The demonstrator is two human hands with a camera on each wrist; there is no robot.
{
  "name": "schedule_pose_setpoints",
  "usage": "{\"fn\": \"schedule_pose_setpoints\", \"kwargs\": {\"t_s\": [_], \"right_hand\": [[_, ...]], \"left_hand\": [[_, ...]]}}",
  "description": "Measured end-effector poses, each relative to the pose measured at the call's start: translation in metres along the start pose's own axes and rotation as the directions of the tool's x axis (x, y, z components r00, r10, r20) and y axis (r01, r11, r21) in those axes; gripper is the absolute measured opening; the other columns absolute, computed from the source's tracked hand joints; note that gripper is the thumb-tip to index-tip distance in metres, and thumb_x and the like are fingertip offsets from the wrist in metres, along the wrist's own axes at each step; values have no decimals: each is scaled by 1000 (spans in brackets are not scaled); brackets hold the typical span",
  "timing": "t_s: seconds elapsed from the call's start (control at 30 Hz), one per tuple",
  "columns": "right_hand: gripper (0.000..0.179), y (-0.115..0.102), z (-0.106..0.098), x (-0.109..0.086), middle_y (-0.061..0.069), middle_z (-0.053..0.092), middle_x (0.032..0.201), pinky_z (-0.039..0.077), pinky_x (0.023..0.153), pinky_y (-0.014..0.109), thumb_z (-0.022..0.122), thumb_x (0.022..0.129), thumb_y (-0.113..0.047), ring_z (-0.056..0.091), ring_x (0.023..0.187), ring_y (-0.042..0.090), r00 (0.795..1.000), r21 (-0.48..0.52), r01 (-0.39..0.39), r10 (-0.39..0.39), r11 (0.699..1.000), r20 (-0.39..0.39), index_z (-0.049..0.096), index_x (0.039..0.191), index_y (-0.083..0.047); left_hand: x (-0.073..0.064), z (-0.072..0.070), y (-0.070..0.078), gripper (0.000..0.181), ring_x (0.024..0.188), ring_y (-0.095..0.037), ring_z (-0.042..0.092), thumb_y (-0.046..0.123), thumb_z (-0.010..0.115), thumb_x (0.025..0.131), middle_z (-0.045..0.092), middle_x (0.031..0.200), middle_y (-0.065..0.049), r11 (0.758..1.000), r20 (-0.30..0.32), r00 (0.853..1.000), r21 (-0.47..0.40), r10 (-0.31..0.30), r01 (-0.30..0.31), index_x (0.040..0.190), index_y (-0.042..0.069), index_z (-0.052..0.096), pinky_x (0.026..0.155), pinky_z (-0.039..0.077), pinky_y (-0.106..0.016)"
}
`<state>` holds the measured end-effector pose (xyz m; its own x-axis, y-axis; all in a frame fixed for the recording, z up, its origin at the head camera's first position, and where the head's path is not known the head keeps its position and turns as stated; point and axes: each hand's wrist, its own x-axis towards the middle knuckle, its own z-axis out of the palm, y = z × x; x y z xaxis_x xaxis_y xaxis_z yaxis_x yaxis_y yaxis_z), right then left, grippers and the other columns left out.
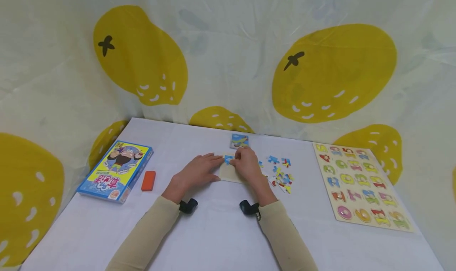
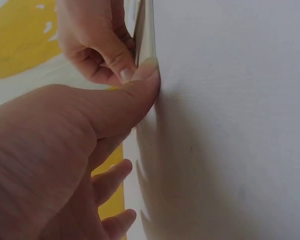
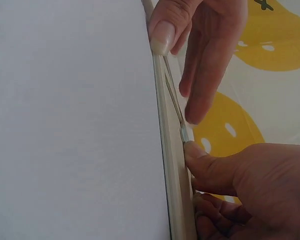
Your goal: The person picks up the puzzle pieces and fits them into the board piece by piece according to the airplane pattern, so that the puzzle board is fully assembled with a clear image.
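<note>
A small pale wooden puzzle board [image 1: 229, 176] lies in the middle of the table, with blue puzzle pieces [image 1: 228, 159] at its top left corner. My left hand [image 1: 201, 170] rests at the board's left side with fingers extended; in the left wrist view its thumb [image 2: 135, 92] touches the board's near edge. Over the board, my right hand [image 1: 246, 164] has its fingertips on a blue puzzle piece. The right wrist view shows the thumb of the right hand [image 3: 250, 175] against that thin piece [image 3: 184, 133], seen edge-on above the board [image 3: 172, 175].
Loose jigsaw pieces [image 1: 283, 179] are scattered right of the board. Behind it lies a small picture tile [image 1: 239, 141]. A blue-and-yellow box [image 1: 115, 170] and an orange block [image 1: 148, 180] sit to the left; a wooden number board [image 1: 360, 184] lies far right.
</note>
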<state>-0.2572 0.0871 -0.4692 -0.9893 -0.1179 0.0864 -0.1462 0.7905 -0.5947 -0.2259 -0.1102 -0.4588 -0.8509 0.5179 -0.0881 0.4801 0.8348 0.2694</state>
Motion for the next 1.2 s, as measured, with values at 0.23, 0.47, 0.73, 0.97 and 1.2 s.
{"fn": "schedule_pose_setpoints", "kwargs": {"t_s": [0.23,0.47,0.73,0.97,1.2], "right_hand": [[23,2,-4,0,7,56,84,42,71,32,82,81,-20,51,79,21,999,11,45,-45,999,4,64,77,-7],[21,11,-8,0,6,57,83,43,70,32,83,81,-20,51,77,19,996,24,92,-92,995,3,65,78,-8],[8,22,-26,-6,6,62,92,48,77,33,71,88,-10,55,84,19,989,63,132,-136,989,57,71,96,-7],[15,35,-48,-12,11,65,99,53,81,39,68,88,-7,61,91,25,990,57,125,-128,991,58,71,103,-5],[25,59,-64,-16,11,63,112,50,93,47,64,89,-6,59,108,31,998,50,34,-37,998,58,69,113,-7]], "left_hand": [[5,-3,1,74,156,-24,17,40,69,92,28,164,11,995,76,997,-94,24,-17,155,23,35,122,17,-61],[6,-1,2,75,155,-22,19,50,65,91,28,163,15,1000,72,997,-22,16,-14,155,27,34,122,19,-60],[5,-5,3,75,155,-24,20,53,64,91,29,163,15,1000,95,995,-6,-9,10,155,30,34,121,20,-60],[2,-7,3,75,155,-25,20,52,65,91,29,163,14,1000,94,996,-20,-13,15,155,29,35,122,20,-59],[4,-3,2,75,155,-24,20,52,66,90,28,163,15,1000,89,996,-27,-11,13,155,30,34,122,19,-58]]}}
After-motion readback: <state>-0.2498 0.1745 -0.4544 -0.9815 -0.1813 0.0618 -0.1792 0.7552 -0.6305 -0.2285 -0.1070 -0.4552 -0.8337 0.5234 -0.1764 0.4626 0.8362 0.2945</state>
